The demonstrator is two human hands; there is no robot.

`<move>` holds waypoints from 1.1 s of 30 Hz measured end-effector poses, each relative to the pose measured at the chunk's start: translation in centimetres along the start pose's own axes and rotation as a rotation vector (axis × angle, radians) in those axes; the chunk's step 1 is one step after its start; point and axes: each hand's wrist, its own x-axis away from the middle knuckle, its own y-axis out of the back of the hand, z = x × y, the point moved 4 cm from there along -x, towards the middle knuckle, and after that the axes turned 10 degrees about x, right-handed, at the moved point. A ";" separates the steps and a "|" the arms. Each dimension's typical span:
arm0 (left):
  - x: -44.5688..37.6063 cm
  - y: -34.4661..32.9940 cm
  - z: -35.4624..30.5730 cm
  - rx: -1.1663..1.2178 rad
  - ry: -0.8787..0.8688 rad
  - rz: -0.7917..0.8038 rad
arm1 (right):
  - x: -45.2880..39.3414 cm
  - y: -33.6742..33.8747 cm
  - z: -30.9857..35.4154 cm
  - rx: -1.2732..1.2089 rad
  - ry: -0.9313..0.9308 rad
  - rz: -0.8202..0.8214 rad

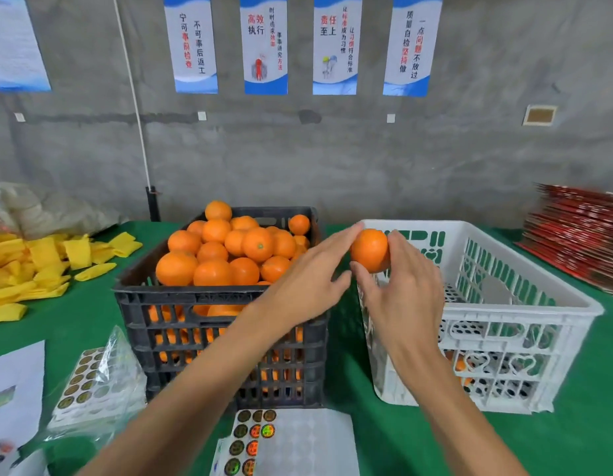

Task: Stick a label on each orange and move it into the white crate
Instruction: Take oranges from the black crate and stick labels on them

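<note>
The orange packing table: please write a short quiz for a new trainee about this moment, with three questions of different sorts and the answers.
1. True or false: the black crate is heaped with oranges.
2. Multiple choice: where is the held orange?
A. on the green table cloth
B. between both hands, above the near left corner of the white crate
C. on the label sheet
3. Fill the blank: the label sheet in front of the black crate lies on the ______ cloth.

Key
1. True.
2. B. The right hand grips it; the left hand touches it with a fingertip.
3. Green.
</note>
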 end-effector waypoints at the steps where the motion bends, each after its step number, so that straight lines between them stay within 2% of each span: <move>1: -1.4 1.0 1.1 -0.077 0.019 -0.005 | -0.6 -0.8 -0.7 0.054 0.012 0.009; 3: -3.8 3.5 4.7 -0.335 0.162 -0.027 | -1.5 -2.2 -2.3 0.131 0.036 0.060; 5: -4.4 5.6 8.8 -0.540 0.470 0.079 | -1.6 -3.4 -3.3 0.161 0.093 0.111; 7: -3.2 6.1 11.3 -0.589 0.680 0.244 | -1.1 -4.1 -3.2 0.148 0.152 0.127; 8: -2.7 6.1 12.0 -0.575 0.693 0.262 | -0.6 -4.4 -2.8 0.119 0.171 0.123; 10: -2.2 6.2 12.2 -0.518 0.617 0.186 | 0.5 -4.4 -1.5 0.015 0.205 0.066; 13: -1.7 7.6 10.8 -0.340 0.504 -0.043 | 2.5 -4.3 0.4 -0.140 0.281 -0.042; 16: 0.4 8.4 8.0 -0.141 0.294 -0.298 | 4.1 -3.9 1.6 -0.238 0.348 -0.057; 20: 6.0 7.2 3.5 0.219 0.001 -0.378 | 6.4 -3.3 3.1 -0.312 0.469 -0.079; 22: 9.3 5.8 2.2 0.421 -0.084 -0.420 | 8.3 -3.4 3.6 -0.353 0.577 -0.083; 23: 10.8 5.0 1.9 0.515 -0.086 -0.448 | 9.3 -3.8 3.6 -0.409 0.615 -0.009; 24: 12.3 4.1 2.1 0.590 -0.065 -0.464 | 10.3 -4.4 3.4 -0.484 0.621 0.137; 26: 14.8 2.2 3.1 0.689 0.034 -0.463 | 12.6 -5.9 2.6 -0.588 0.542 0.521; 28: 17.2 0.4 4.6 0.770 0.169 -0.449 | 15.5 -7.5 1.6 -0.583 0.471 0.799; 30: 19.0 -1.1 6.0 0.874 0.303 -0.424 | 18.0 -8.7 1.5 -0.587 0.464 0.964; 33: 20.9 -3.0 7.4 0.903 0.447 -0.377 | 20.2 -9.9 1.8 -0.536 0.496 1.065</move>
